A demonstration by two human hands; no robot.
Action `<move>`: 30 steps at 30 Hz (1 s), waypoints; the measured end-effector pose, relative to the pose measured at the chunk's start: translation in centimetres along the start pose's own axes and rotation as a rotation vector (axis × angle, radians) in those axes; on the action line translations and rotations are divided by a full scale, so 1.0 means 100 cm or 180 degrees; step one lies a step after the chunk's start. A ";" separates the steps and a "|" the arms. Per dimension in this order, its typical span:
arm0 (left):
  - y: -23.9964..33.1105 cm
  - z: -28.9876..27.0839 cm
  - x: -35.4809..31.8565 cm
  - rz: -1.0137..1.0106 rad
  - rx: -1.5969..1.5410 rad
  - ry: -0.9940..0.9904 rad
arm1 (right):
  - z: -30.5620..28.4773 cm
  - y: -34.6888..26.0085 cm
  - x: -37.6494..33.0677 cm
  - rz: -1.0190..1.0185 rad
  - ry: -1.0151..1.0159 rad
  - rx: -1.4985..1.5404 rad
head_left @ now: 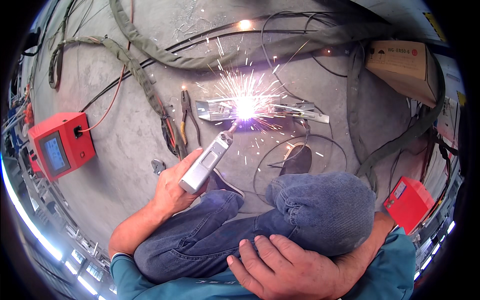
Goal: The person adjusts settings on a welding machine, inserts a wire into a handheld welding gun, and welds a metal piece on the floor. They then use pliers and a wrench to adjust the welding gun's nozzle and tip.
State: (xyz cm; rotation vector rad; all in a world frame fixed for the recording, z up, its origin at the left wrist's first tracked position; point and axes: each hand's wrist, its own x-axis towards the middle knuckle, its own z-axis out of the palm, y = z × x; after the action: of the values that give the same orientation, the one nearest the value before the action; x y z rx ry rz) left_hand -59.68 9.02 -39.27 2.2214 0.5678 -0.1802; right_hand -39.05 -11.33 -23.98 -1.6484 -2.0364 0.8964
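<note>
Fingers of left hand (172, 192) clenched round silver welding torch (206, 162); tip at 1 o'clock touching metal bracket (215, 111), sparks (246, 107) flying; weld under way, seam length hidden by glare; right hand (280, 270) resting loose-fingered on knee (325, 210); pliers (186, 117) just beside bracket at 9 o'clock.

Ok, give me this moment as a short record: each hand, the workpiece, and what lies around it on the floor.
left hand: grips a silver handheld welding torch, tip at the workpiece
right hand: rests on the jeans-clad leg, holds nothing
workpiece: metal pieces on the concrete floor, bright arc and sparks at the joint
pliers: on the floor, left of the workpiece
red box with screen: far left
cardboard box: upper right
sleeved hoses: run across the floor
</note>
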 end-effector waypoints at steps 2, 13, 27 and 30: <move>0.001 -0.002 0.006 0.0075 0.0036 -0.0080 | 0.000 -0.003 -0.001 0.0069 -0.0010 -0.0014; 0.002 -0.005 0.000 0.0170 0.0337 -0.0162 | -0.001 -0.004 -0.003 -0.0011 -0.0078 0.0000; -0.002 -0.019 -0.006 0.0213 0.0356 -0.0042 | 0.005 -0.007 -0.006 0.0049 -0.0029 -0.0032; -0.002 -0.013 -0.001 0.0205 0.0385 -0.0031 | 0.003 -0.007 -0.006 0.0003 -0.0074 -0.0063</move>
State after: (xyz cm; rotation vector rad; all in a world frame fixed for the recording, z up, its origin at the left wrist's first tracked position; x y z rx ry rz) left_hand -59.89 10.08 -38.52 2.3511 0.4907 -0.1966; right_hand -39.57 -12.00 -23.68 -1.6570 -2.0664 0.9025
